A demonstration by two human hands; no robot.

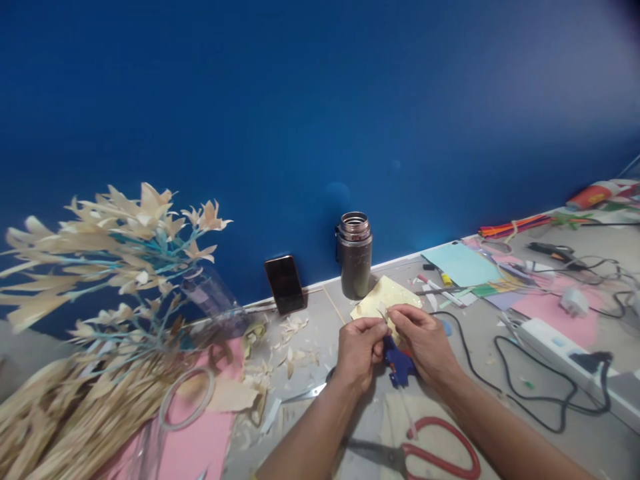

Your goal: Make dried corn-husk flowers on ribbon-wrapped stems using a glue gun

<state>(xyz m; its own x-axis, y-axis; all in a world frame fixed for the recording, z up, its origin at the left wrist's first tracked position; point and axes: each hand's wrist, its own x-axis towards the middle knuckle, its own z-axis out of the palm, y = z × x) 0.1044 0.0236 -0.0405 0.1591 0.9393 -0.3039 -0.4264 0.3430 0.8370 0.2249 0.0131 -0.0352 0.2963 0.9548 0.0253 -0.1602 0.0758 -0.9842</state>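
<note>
My left hand (357, 350) and my right hand (423, 337) meet over the grey table, both with fingers pinched closed. Between their fingertips is a small pale paper piece (386, 317), too small to make out in detail. Just behind the hands lies a pale yellow paper sheet (380, 297). Under my hands rests a blue glue gun (399, 365). Red-handled scissors (430, 453) lie near my forearms at the front.
A dark metal flask (355, 255) and a phone (285, 283) stand against the blue wall. Paper flower stems in a clear vase (213, 300) lie at the left over pink paper (200, 440). A tape ring (186, 399), coloured sheets, cables and a power strip (555, 343) crowd the right.
</note>
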